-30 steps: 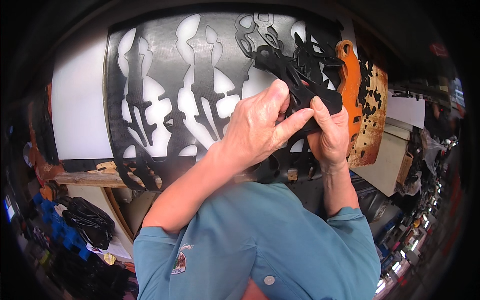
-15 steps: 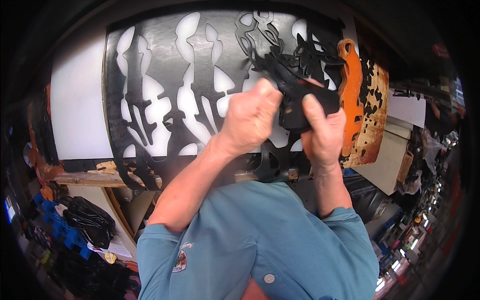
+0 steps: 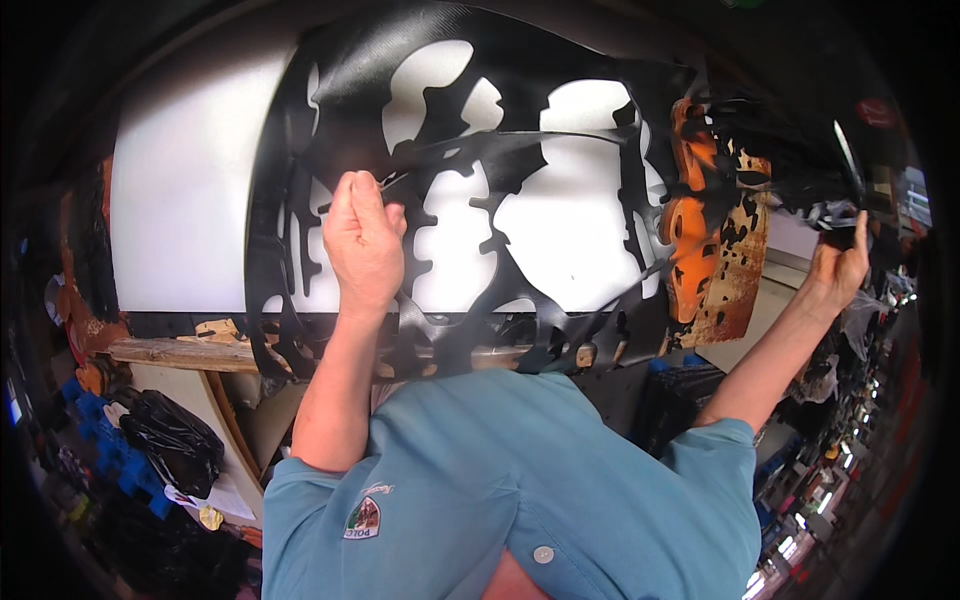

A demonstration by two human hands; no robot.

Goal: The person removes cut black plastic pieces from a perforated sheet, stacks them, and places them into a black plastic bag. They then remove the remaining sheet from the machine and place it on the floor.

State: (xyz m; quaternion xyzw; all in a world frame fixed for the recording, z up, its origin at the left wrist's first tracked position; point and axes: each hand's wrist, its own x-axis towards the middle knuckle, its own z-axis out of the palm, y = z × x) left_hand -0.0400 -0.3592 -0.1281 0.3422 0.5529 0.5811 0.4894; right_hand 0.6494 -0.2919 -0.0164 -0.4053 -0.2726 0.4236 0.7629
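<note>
The head view shows two bare hands set well apart over a white-topped counter (image 3: 180, 220). A large, flexible black sheet (image 3: 515, 160), pierced by rounded and notched cut-outs, spreads across the counter's middle and right, the white surface showing through its openings. Part of it is folded over itself, so that a thin black band slants to the right from near the left hand (image 3: 365, 245). That hand is above the left part of the sheet, its grip pinching the black material between thumb and fingers. The right hand (image 3: 835, 270) reaches out past the counter's right side, next to blurred dark material and a pale streak; whether its grip is closed on them, I cannot tell. At the sheet's right edge lies an orange shaped piece (image 3: 688, 225), crossed by a black strip, and beside it a rust-stained board (image 3: 735, 290) with black patches. A wooden strip (image 3: 180, 352) runs along the counter's near left edge, and a black plastic bag (image 3: 175, 440) sits lower left.
</note>
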